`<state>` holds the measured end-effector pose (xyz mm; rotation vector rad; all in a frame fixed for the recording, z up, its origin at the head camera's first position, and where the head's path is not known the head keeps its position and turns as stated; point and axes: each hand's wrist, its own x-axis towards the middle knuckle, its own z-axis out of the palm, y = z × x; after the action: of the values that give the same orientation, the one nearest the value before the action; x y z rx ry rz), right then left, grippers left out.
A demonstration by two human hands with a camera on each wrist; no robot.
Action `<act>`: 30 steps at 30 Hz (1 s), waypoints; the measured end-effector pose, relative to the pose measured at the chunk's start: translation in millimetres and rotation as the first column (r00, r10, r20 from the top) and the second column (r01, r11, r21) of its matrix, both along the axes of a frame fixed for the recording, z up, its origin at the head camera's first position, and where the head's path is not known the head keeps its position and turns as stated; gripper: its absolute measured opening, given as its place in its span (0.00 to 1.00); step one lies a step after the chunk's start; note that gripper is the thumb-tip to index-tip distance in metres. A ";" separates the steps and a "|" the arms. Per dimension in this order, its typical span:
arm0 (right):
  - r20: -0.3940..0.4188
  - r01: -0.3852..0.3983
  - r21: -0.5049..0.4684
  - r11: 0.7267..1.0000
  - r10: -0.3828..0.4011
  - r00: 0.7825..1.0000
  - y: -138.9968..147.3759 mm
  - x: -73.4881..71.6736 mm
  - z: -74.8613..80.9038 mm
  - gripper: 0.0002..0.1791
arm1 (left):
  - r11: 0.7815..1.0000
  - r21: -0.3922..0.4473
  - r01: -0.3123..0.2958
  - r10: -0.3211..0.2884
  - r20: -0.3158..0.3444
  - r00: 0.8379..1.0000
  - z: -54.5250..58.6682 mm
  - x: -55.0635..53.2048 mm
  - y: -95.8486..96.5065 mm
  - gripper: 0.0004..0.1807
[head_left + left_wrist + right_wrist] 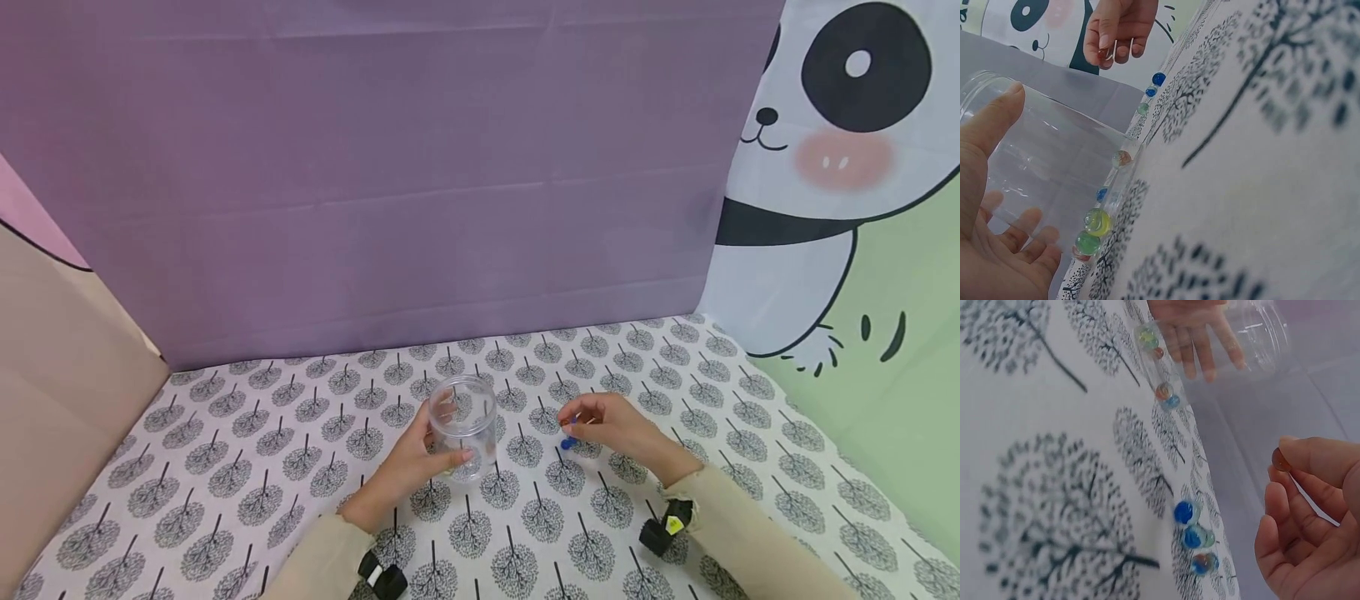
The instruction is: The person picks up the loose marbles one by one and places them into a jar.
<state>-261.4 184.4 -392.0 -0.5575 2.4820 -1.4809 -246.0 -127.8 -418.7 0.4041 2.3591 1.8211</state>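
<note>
My left hand (416, 458) grips a clear plastic jar (480, 429) from its left side, thumb in front and fingers behind. The jar stands upright on the cloth, its mouth uncovered. Several marbles lie on its bottom, among them a yellow-green marble (1097, 222) and a green marble (1088, 242). To the right of the jar, my right hand (618, 425) pinches a reddish-brown marble (1280, 459) between thumb and forefinger, above the cloth. Loose marbles rest below that hand, including a blue marble (1186, 512) and a blue-and-clear marble (1196, 537).
A white cloth (300, 492) printed with grey trees covers the table. Behind it hangs a purple curtain (420, 192). At the right is a green backdrop with a panda drawing (795, 275), and at the left a beige one (60, 358).
</note>
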 end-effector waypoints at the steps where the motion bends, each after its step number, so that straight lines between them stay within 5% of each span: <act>1: 0.000 -0.001 -0.002 1.000 0.001 1.000 -1.8 -0.2 1.5 0.13 | 1.000 0.002 -0.002 0.002 0.002 1.000 0.0 0.0 0.0 0.51; 30: -0.055 0.008 -0.116 0.993 -0.015 0.998 -44.9 0.2 26.2 0.12 | 1.000 0.019 -0.004 0.004 -0.001 1.000 -1.4 1.2 1.0 0.51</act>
<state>-261.2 139.5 -365.8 -0.6133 2.4560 -1.6439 -244.8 -126.8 -420.1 0.4034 2.3468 1.8473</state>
